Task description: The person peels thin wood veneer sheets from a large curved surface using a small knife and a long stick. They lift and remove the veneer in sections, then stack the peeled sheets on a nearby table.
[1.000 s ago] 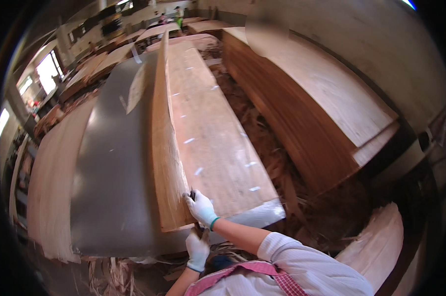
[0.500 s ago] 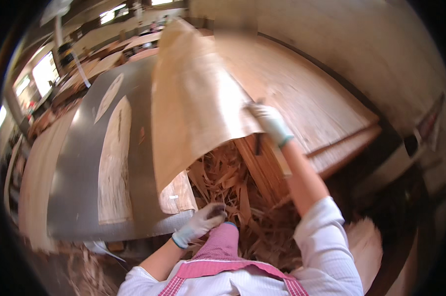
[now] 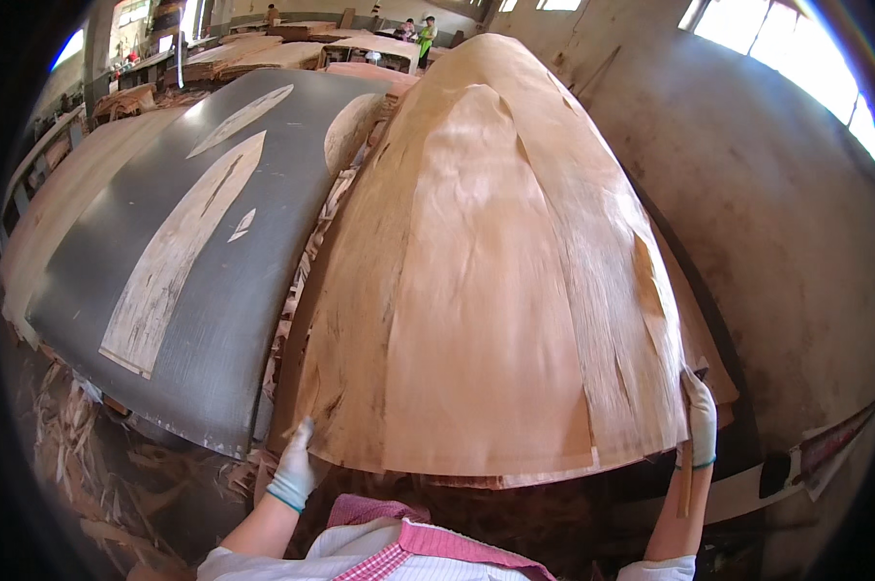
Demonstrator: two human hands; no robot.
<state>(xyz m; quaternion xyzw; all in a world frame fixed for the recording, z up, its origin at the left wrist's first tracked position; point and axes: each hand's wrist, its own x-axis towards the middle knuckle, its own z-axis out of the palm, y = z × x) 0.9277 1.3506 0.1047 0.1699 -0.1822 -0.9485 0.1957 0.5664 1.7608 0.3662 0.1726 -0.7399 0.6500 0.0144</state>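
A large thin sheet of wood veneer (image 3: 495, 271) is spread out in front of me, bulging upward and split along the grain in places. My left hand (image 3: 297, 465), in a pale glove with a blue cuff, grips its near left corner. At the near right corner, my right hand (image 3: 699, 418), gloved the same way, holds the sheet's edge. More veneer (image 3: 697, 329) shows under the sheet's right edge.
A grey flat table (image 3: 214, 252) with pale veneer strips on it lies to the left. Wood scraps (image 3: 79, 455) litter the floor at lower left. A plaster wall (image 3: 776, 194) rises on the right. Stacks of veneer and distant people stand at the back.
The veneer sheet, lifted and curled in the air half a second ago, now lies spread wide over the stack. Both hands have moved to its near corners.
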